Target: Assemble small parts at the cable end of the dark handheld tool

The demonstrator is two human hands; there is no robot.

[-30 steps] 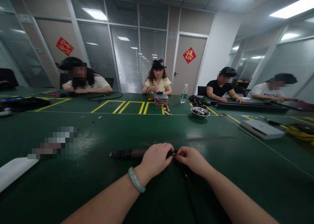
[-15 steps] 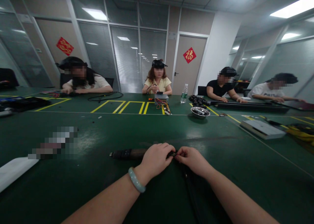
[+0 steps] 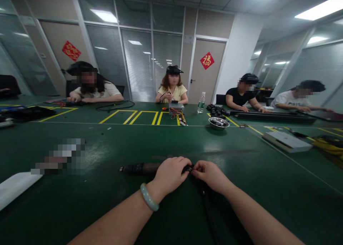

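My left hand [image 3: 171,173], with a pale green bangle on its wrist, is closed round the right end of a long dark tool-like object [image 3: 138,168] that lies flat on the green table [image 3: 112,198]. My right hand [image 3: 209,174] is pinched shut just to its right, fingertips meeting the left hand's at a small metal part [image 3: 189,169] I cannot make out. A black cable [image 3: 207,207] runs from under my right hand toward me.
A white sheet [image 3: 16,187] lies at the near left beside a blurred item [image 3: 60,157]. Farther off stand a metal bowl [image 3: 218,123], a water bottle [image 3: 200,102], a small box with coloured wires [image 3: 177,111] and a grey flat device [image 3: 286,141]. Several people sit along the far edge.
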